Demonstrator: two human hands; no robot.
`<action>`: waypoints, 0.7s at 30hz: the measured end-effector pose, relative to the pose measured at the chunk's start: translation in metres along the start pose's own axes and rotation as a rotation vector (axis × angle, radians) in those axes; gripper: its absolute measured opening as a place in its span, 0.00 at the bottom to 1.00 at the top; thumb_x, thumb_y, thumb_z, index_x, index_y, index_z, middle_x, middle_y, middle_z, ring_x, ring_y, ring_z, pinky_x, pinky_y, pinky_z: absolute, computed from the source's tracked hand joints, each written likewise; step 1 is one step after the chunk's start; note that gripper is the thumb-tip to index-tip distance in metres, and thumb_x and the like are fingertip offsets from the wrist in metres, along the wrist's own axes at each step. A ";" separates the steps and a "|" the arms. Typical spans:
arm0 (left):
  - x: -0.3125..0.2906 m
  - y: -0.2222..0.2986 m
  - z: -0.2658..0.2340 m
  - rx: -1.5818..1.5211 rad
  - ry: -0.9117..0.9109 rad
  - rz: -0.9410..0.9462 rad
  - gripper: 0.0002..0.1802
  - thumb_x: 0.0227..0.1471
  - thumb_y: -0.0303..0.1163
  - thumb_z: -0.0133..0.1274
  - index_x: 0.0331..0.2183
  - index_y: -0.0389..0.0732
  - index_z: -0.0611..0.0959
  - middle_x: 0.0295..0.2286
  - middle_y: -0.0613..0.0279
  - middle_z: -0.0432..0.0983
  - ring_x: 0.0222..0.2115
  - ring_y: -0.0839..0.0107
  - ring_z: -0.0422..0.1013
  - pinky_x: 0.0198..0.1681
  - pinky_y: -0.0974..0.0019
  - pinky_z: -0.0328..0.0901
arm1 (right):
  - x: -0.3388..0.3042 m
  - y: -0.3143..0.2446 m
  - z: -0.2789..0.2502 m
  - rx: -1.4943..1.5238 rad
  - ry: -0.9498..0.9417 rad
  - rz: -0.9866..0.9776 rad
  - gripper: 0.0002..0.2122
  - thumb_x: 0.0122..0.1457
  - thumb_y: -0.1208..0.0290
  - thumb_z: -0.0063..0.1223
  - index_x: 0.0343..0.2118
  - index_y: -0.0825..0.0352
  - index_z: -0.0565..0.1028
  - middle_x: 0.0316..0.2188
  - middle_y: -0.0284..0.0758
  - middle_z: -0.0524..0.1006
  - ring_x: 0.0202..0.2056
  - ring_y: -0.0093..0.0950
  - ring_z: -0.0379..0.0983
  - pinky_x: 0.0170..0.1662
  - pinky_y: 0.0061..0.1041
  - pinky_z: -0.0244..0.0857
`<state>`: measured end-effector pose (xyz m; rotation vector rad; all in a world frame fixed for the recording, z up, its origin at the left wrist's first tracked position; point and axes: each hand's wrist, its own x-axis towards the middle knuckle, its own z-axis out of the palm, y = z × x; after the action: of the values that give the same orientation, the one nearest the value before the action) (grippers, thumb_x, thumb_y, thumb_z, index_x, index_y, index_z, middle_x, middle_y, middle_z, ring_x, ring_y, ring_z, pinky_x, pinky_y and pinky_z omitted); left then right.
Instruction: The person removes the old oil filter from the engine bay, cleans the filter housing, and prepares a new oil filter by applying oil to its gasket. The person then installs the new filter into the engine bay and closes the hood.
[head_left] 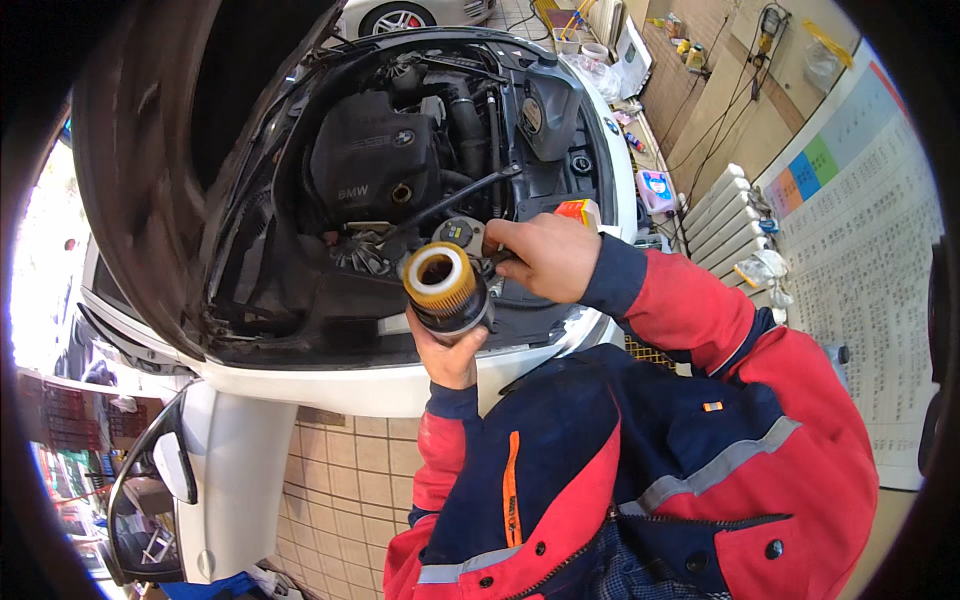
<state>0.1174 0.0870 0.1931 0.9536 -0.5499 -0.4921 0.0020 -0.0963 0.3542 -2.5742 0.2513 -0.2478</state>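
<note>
My left hand (447,352) is wrapped round a black oil filter cap (452,318) from below, above the front edge of the engine bay. Seated upright in the cap is an oil filter element (440,276), with yellow-brown pleats, a pale ring on top and a dark centre hole. My right hand (550,258) is closed just right of the filter, thumb and forefinger curled near the cap's rim. Something dark shows by its fingertips, too small to name. Behind the hands lies a black plastic engine cover (368,150), its round filler opening (401,193) uncapped.
The raised bonnet (135,150) stands at the left. A dark strut bar (450,205) crosses the bay, and an orange-and-white box (580,212) sits behind my right wrist. A pink-and-blue jug (657,190) and white radiator (718,215) are by the right wall.
</note>
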 end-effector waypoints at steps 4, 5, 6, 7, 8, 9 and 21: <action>-0.001 -0.001 -0.003 -0.132 0.096 -0.140 0.51 0.40 0.22 0.69 0.64 0.36 0.62 0.52 0.55 0.71 0.52 0.64 0.72 0.58 0.61 0.68 | -0.002 -0.011 -0.017 -0.302 -0.123 0.033 0.10 0.55 0.70 0.63 0.40 0.60 0.78 0.29 0.40 0.83 0.35 0.46 0.81 0.37 0.45 0.73; -0.001 0.000 -0.006 -0.125 0.056 -0.148 0.50 0.41 0.22 0.68 0.63 0.36 0.62 0.52 0.54 0.71 0.52 0.63 0.73 0.57 0.60 0.69 | 0.001 -0.013 -0.022 -0.335 -0.132 0.025 0.09 0.53 0.70 0.64 0.38 0.58 0.80 0.28 0.39 0.83 0.34 0.44 0.81 0.36 0.45 0.73; 0.000 0.001 -0.009 -0.134 0.020 -0.155 0.49 0.42 0.22 0.67 0.63 0.36 0.62 0.52 0.53 0.71 0.52 0.61 0.73 0.56 0.59 0.71 | 0.004 -0.014 -0.029 -0.372 -0.146 -0.015 0.09 0.52 0.71 0.64 0.38 0.57 0.81 0.28 0.39 0.83 0.34 0.44 0.82 0.36 0.45 0.73; 0.001 0.001 -0.012 -0.144 -0.014 -0.176 0.47 0.43 0.22 0.66 0.63 0.37 0.62 0.52 0.52 0.71 0.52 0.60 0.74 0.54 0.57 0.73 | 0.009 -0.014 -0.035 -0.412 -0.172 -0.048 0.10 0.52 0.71 0.64 0.38 0.57 0.82 0.27 0.39 0.83 0.34 0.44 0.82 0.36 0.45 0.73; 0.001 0.002 -0.015 -0.168 -0.039 -0.217 0.46 0.45 0.22 0.66 0.63 0.36 0.61 0.52 0.51 0.71 0.51 0.58 0.74 0.53 0.55 0.74 | 0.013 -0.015 -0.042 -0.454 -0.195 -0.082 0.10 0.51 0.71 0.64 0.38 0.56 0.82 0.27 0.38 0.83 0.34 0.44 0.82 0.36 0.45 0.73; 0.000 0.002 -0.018 -0.191 -0.063 -0.272 0.45 0.46 0.23 0.65 0.62 0.36 0.61 0.52 0.50 0.71 0.50 0.57 0.75 0.51 0.52 0.76 | 0.018 -0.016 -0.047 -0.453 -0.232 -0.067 0.11 0.50 0.71 0.65 0.38 0.55 0.84 0.27 0.38 0.83 0.35 0.43 0.82 0.36 0.44 0.73; -0.010 0.002 -0.022 -0.561 -0.220 -0.529 0.41 0.60 0.44 0.62 0.66 0.41 0.63 0.61 0.43 0.66 0.58 0.43 0.69 0.62 0.35 0.68 | 0.054 -0.009 -0.049 0.093 -0.624 -0.042 0.15 0.54 0.73 0.63 0.45 0.64 0.84 0.30 0.35 0.86 0.35 0.29 0.83 0.40 0.30 0.73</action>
<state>0.1243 0.1073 0.1821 0.4943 -0.3175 -1.1690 0.0439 -0.1253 0.4061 -2.4246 -0.0469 0.5128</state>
